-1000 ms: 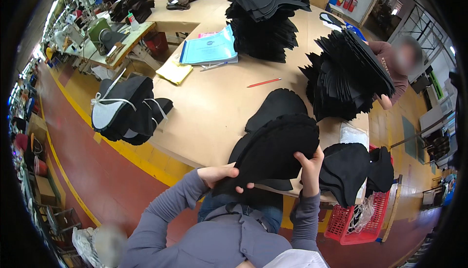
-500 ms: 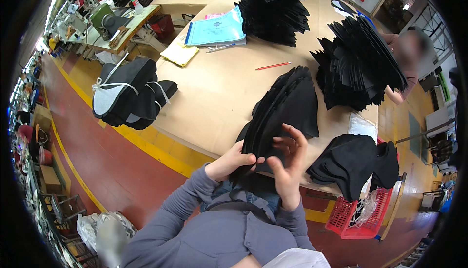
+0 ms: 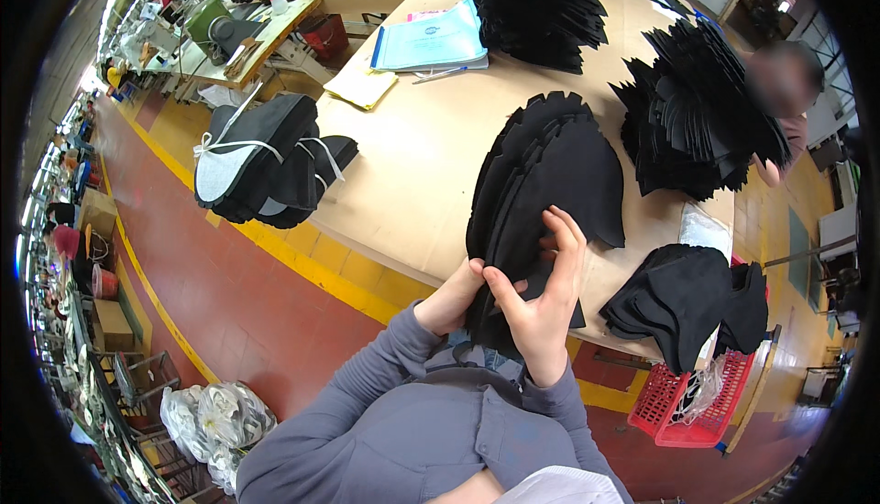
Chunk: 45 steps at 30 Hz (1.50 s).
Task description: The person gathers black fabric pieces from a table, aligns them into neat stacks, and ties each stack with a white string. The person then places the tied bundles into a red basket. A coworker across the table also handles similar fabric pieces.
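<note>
A fanned stack of black cut fabric pieces (image 3: pixel 568 165) stands tilted at the table's near edge, in front of my body. At its lower left edge my left hand (image 3: pixel 447 301) is closed round the pieces, with its fingers mostly hidden behind them. Against the face of the top piece lies my right hand (image 3: pixel 543 307), fingers stretched out and apart from the thumb. The right thumb tip is by the stack's edge, close to the left thumb. Whether it touches a single piece is too small to tell.
Tall black stacks stand at the far side (image 3: pixel 541 18) and right (image 3: pixel 701 115) of the table (image 3: pixel 412 174). A tied black bundle (image 3: pixel 266 160) sits left, near blue booklets (image 3: pixel 431 37). A red basket (image 3: pixel 701 403) is below right; a person (image 3: pixel 784 92) stands beyond.
The stack has spread and tipped so more of its top piece shows. My right hand has come down with its thumb nearer the left thumb. A red pencil seen earlier is now hidden.
</note>
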{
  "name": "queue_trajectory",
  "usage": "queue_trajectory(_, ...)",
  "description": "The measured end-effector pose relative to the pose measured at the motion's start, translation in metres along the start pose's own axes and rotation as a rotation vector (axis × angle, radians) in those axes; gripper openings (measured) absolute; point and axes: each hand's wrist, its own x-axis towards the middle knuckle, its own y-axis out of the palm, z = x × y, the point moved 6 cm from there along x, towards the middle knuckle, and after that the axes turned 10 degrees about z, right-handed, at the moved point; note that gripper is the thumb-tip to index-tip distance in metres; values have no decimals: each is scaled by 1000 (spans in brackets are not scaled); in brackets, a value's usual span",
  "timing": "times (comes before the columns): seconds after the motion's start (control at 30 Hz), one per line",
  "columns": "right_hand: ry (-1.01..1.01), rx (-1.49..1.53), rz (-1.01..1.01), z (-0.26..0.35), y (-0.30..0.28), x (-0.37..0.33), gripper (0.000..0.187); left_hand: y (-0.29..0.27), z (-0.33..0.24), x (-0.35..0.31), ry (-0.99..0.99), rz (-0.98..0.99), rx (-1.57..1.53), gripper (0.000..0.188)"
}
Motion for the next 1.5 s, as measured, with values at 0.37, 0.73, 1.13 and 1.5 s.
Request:
queue_trajectory(0.37, -7, 304, 84, -24, -1, -4, 74, 2, -5, -3, 70, -93, 105, 59)
queue_trajectory(0.73, 1, 501, 4, -30, 2, -18, 65, 5, -10, -2, 152, -32, 252, 65)
queue_trajectory(1.13, 21, 87, 14, 2, 0, -3, 24, -11, 14, -12, -8, -143, -132, 50)
queue_trajectory(1.5, 36, 107, 41, 5, -3, -6, 22, -3, 10, -14, -5, -48, -122, 68)
